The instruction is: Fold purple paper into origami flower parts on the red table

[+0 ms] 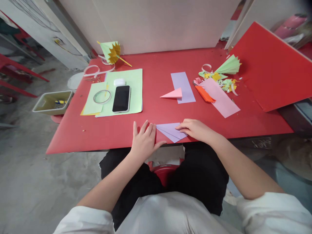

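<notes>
A folded purple paper [169,131] lies at the table's front edge, its narrow tip toward the left. My left hand [145,139] rests flat beside that tip with its fingers spread. At the paper's wide right end, my right hand [192,129] has its fingers together on the paper's edge. Behind them a folded pink paper [174,94] overlaps a flat purple sheet [185,86]. An orange cutter [204,94] lies on a pink strip [225,102] to the right.
On the red table [156,110], a phone [121,99], white case [119,82] and tape roll [102,97] lie on green paper at left. Paper scraps [226,83] and a red board [270,71] are at right. A paper umbrella [114,53] stands at back left.
</notes>
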`<action>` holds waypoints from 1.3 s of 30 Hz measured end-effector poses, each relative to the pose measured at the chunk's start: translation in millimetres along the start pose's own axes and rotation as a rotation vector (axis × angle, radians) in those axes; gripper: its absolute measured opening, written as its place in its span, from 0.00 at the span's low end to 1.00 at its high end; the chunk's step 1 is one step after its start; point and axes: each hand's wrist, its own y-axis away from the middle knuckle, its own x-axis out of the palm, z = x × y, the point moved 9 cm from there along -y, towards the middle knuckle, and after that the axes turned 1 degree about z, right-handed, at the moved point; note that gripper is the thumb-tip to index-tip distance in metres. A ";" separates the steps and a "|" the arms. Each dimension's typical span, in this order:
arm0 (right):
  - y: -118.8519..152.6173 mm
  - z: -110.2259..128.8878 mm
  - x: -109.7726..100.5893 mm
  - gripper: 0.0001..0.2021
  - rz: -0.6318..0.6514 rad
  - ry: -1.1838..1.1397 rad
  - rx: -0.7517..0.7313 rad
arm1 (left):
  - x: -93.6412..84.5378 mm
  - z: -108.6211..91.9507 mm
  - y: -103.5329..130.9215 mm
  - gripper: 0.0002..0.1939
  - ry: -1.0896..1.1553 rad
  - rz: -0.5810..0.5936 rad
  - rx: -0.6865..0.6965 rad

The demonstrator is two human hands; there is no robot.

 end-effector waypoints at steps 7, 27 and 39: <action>7.6 -8.2 -5.0 0.09 -0.049 0.043 0.006 | -1.4 2.2 -3.1 0.28 0.000 -0.030 -0.033; 71.5 10.9 123.7 0.22 -0.115 -1.370 0.596 | 9.0 -53.3 15.1 0.19 0.060 -0.065 0.282; 63.6 2.9 6.5 0.11 -0.414 -1.086 0.381 | -9.6 -15.2 -13.9 0.36 1.097 0.013 -0.178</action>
